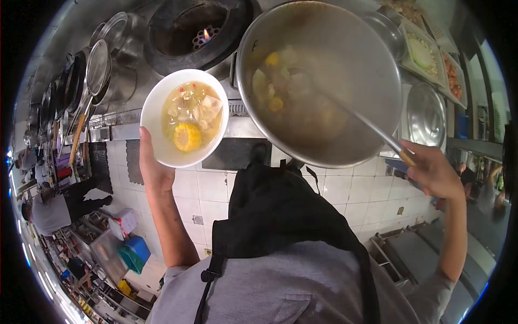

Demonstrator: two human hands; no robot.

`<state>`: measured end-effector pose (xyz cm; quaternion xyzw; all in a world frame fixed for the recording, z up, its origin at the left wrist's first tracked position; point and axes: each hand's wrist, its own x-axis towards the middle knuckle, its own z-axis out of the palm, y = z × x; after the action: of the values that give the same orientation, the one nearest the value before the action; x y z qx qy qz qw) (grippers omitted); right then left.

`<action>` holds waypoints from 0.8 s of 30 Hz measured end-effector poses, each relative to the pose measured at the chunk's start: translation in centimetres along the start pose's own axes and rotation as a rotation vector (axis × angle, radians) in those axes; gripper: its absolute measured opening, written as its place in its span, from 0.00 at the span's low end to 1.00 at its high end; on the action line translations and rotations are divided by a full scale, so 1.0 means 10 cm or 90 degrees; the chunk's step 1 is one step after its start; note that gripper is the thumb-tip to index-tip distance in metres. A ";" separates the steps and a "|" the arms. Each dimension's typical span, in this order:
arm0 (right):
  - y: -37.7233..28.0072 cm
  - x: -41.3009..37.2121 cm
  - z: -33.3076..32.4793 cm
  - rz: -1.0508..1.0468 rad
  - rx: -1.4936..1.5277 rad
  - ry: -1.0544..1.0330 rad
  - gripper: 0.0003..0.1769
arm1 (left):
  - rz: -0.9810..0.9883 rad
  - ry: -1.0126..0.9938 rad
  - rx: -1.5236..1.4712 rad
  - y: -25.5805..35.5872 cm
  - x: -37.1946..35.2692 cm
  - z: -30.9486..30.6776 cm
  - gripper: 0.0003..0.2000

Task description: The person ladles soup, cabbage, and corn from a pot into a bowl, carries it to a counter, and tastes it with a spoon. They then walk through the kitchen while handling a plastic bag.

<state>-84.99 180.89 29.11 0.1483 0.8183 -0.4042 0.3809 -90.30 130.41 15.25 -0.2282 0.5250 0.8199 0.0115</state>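
Note:
My left hand (154,162) grips a white bowl (154,116) by its left side, the fingers hidden beneath it. In the bowl is a pale broth with a chunk of corn (187,137), pieces of meat (208,108) and small red bits. My right hand (434,170) is closed round the wooden end of a long-handled ladle (359,114). The ladle's head lies down in the soup of a large metal pot (386,81), where it is partly sunk and hard to make out. Corn pieces (275,103) float near the pot's left side.
Behind the bowl, a small flame burns in a stove burner (206,38). Strainers (99,67) and pans stand at the left. Trays of chopped food (423,54) and a metal lid (425,114) are at the right. Another person (51,210) stands farther off at the left.

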 end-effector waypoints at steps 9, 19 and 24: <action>0.14 -0.16 -0.01 0.031 0.162 0.033 0.34 | -0.019 -0.032 -0.018 -0.02 0.03 -0.03 0.28; 0.15 -0.19 0.01 -0.001 0.031 0.092 0.34 | 0.001 -0.029 -0.038 -0.01 0.01 -0.03 0.26; 0.24 -0.17 0.08 -0.102 -0.107 0.166 0.35 | 0.002 -0.035 -0.032 -0.03 0.00 -0.04 0.27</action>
<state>-82.15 181.88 28.71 0.1009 0.9009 -0.3407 0.2492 -90.13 130.23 14.83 -0.2050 0.5040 0.8388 0.0192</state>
